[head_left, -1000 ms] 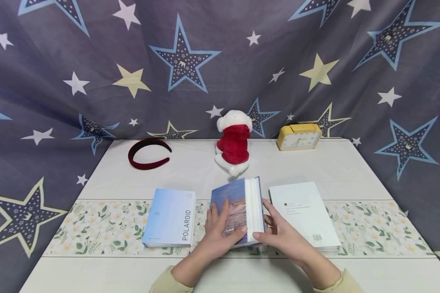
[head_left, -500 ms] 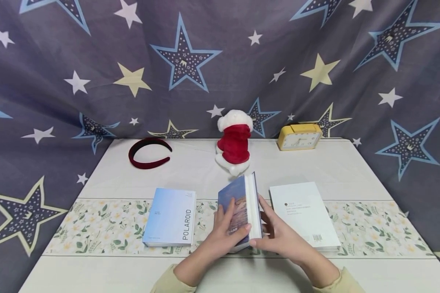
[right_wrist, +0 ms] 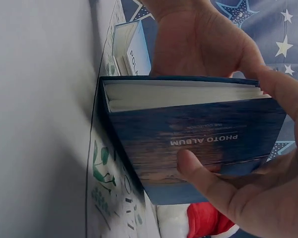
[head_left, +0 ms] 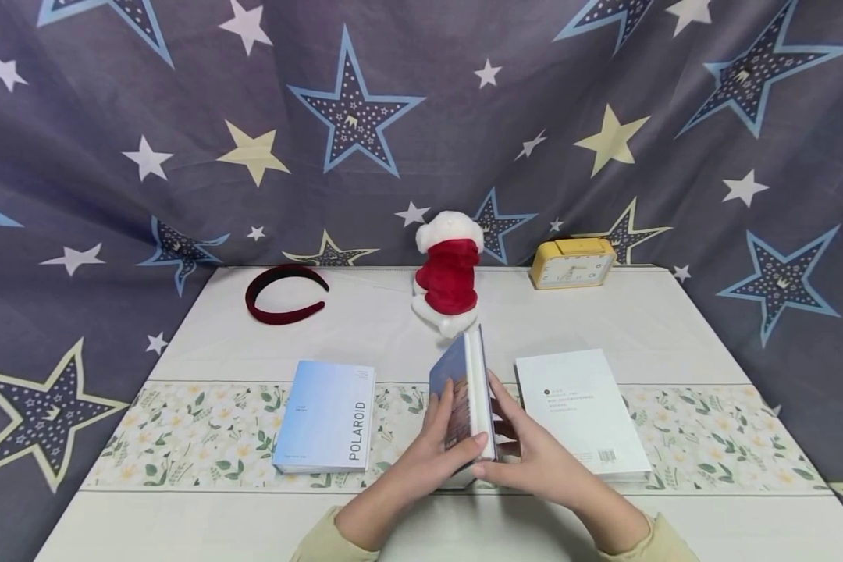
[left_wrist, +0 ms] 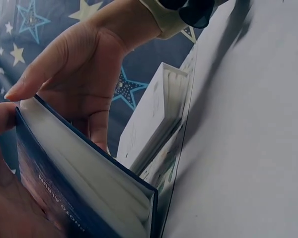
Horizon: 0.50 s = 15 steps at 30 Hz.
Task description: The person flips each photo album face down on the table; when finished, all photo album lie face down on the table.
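A dark blue photo album [head_left: 457, 375] with a sunset-over-water cover stands nearly upright at the middle of the table, its white page edges facing up. My left hand [head_left: 432, 453] grips it from the left, fingers spread on the picture cover and thumb by the top edge. From the right, my right hand [head_left: 544, 457] holds the other cover, thumb at the near upper corner. In the right wrist view the words on the album [right_wrist: 203, 144] are upside down. The left wrist view shows both thumbs close together at the album's [left_wrist: 84, 163] upper corner.
A light blue Polaroid album [head_left: 326, 417] lies at left, a white book [head_left: 583, 410] with a barcode at right. Behind are a dark red headband [head_left: 284, 316], a white plush toy [head_left: 452, 273] in red and a yellow clock [head_left: 574, 263]. A floral strip [head_left: 197, 437] crosses the table.
The photo album has tipped from a leftward lean to nearly upright, moving slightly right. My left hand has shifted right with it; my right hand has moved only a little.
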Motion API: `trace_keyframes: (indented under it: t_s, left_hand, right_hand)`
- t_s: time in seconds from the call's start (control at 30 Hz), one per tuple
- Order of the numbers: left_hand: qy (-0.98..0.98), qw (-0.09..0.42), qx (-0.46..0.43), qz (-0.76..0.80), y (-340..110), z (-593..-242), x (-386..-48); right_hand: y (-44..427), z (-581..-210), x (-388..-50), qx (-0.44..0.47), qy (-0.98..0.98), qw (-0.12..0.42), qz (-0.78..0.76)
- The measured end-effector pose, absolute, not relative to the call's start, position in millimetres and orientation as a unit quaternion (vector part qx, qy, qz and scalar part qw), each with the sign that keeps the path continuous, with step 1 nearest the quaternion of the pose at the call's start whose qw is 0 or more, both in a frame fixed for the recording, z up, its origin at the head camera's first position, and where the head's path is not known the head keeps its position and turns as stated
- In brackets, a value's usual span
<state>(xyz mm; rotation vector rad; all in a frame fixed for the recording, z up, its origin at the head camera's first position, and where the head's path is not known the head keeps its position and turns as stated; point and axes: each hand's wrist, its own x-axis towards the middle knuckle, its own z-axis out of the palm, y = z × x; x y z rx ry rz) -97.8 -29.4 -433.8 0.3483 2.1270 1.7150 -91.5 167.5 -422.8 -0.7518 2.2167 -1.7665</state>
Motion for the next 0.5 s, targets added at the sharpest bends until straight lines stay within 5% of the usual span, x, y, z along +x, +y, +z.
trace_keyframes:
  t_s: [0.5]
  left_hand:
    - [0.710, 0.198, 0.170, 0.655, -29.2, -433.9, -99.4]
  right_hand:
    - [164.3, -416.9, -88.6, -0.259, 0.790, 0.074, -0.550]
